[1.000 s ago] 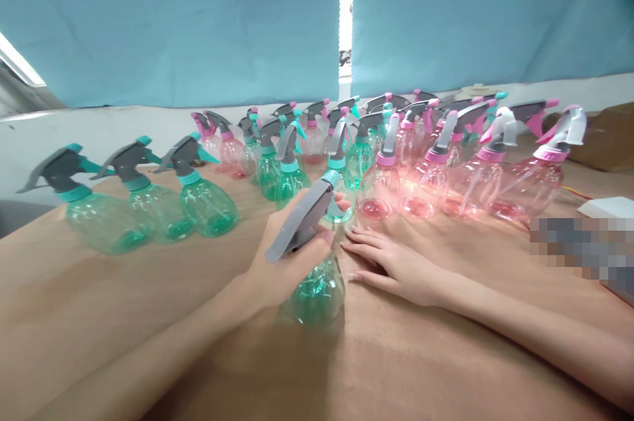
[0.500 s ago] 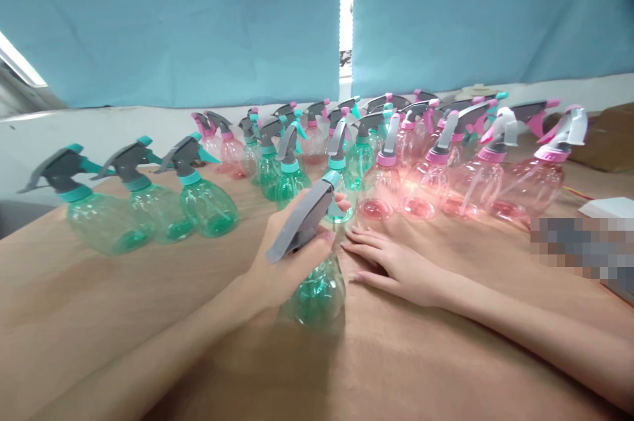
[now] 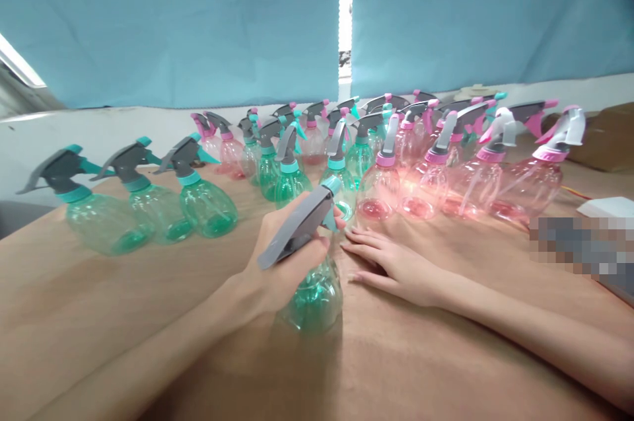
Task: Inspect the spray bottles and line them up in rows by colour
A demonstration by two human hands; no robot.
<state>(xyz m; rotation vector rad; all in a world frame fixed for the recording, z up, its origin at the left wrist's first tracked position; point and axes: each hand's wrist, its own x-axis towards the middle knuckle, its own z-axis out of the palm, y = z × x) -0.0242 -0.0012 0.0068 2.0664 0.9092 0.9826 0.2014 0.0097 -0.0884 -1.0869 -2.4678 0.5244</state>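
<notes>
My left hand is closed around the neck of a green spray bottle with a grey trigger head and a turquoise nozzle. The bottle stands at the middle of the wooden table, its nozzle pointing away to the right; the hand hides its collar. My right hand lies flat on the table just right of that bottle, fingers stretched out and holding nothing. Just beyond the hands stand another green spray bottle and a pink spray bottle.
Several green spray bottles stand at the left, and several pink ones form a row at the right. More bottles crowd the back. A brown box, a white object and a blurred-out patch lie at the right edge. Blue sheeting hangs behind.
The spray bottle in my left hand has turned slightly, its head swinging a little, and shifted slightly left. My right hand has stayed in place.
</notes>
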